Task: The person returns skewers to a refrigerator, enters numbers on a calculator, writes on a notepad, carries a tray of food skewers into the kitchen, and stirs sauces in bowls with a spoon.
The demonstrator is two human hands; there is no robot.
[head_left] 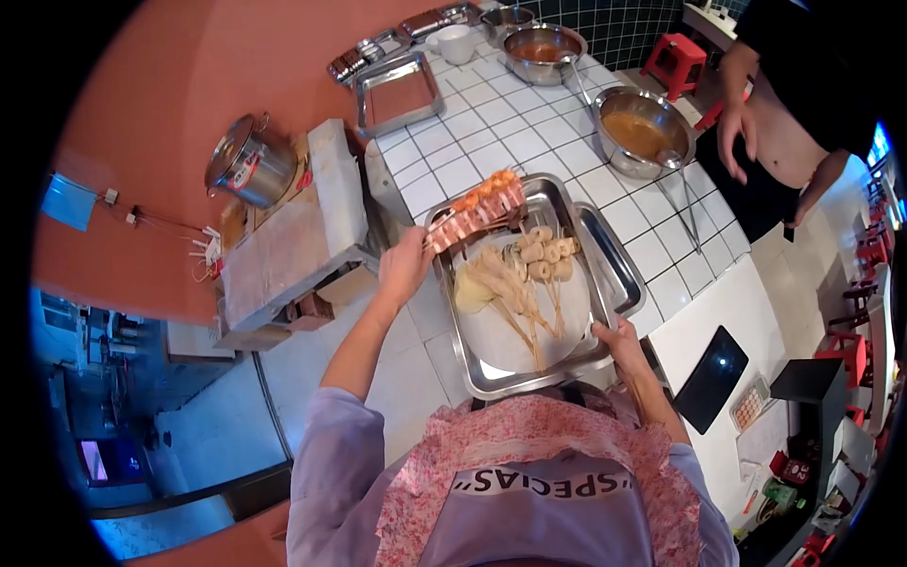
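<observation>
My left hand [404,267] is closed round the stick ends of several meat skewers [474,216], which slant up to the right over the upper left part of a metal tray [478,382]. Orange topping covers their far end. My right hand [619,342] grips the tray's lower right edge, fingers partly hidden under it. On a round white sheet in the tray lie pale skewers [504,281] and skewers of short rolled pieces [548,253], their sticks pointing toward me. A second metal tray [619,269] shows beneath at the right.
Bowls of orange sauce [642,132] and red sauce [542,52] stand on the tiled counter [605,219], beyond an empty-looking tray [402,92]. Another person [775,132] stands at the right. A lidded pot [250,163] is at the left, a dark tablet [711,380] at the right.
</observation>
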